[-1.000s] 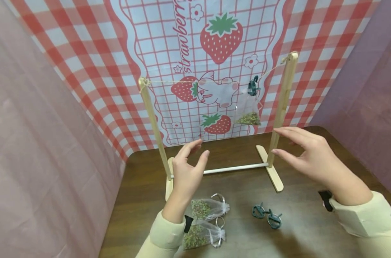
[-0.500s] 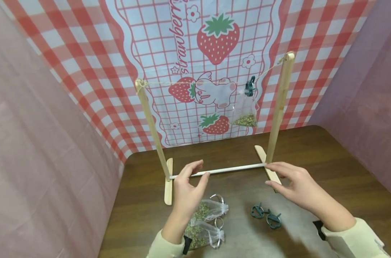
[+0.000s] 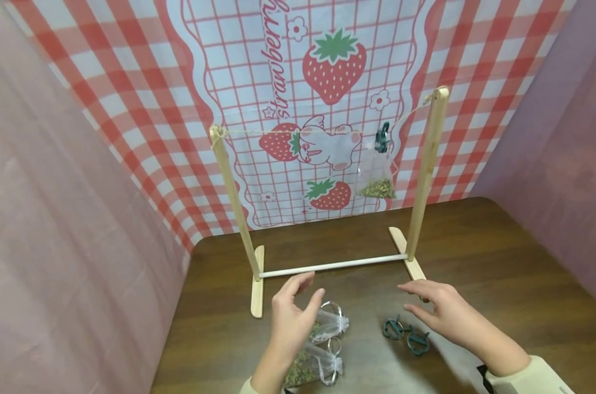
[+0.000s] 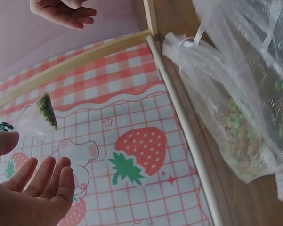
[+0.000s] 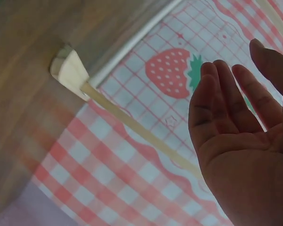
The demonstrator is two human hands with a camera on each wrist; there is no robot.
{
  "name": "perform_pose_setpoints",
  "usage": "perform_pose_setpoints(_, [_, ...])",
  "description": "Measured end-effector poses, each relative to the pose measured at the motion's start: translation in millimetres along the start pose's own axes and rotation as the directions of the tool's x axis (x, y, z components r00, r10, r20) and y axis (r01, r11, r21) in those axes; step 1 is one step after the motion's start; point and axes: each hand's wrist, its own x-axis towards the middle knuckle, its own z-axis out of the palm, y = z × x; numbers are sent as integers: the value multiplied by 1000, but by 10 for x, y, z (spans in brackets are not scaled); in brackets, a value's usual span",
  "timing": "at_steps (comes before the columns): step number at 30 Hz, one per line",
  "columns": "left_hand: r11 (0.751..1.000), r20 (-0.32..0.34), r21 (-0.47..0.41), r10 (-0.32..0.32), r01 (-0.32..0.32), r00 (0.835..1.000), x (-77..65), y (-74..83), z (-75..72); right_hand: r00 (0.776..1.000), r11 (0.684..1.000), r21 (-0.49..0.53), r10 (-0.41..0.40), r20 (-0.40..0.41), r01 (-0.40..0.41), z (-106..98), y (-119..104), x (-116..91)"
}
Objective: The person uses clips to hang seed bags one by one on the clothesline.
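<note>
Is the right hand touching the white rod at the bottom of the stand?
Apart: the head view shows bare tabletop between the right hand and the white rod.

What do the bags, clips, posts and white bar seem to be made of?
Bags: sheer, lightly shiny fabric, perhaps organza; the green bits show through.
Clips: probably plastic, being evenly dark green, though too small to be sure.
Posts: smooth, pale wood, judging by the tan colour.
Bar: plain white, so plastic or painted wood; I can't tell which.
</note>
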Motion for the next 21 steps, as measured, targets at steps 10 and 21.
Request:
perform_pose_setpoints(10, [995,100,-9,-103,104,990,-105,-28,70,979,999,-41,37,200,-30,274,140,-193])
perform_pose_setpoints(21, [989,113,-21,-144,147,983,-189,-46,118,912,981,-95,192,363,-168,493,109,-281])
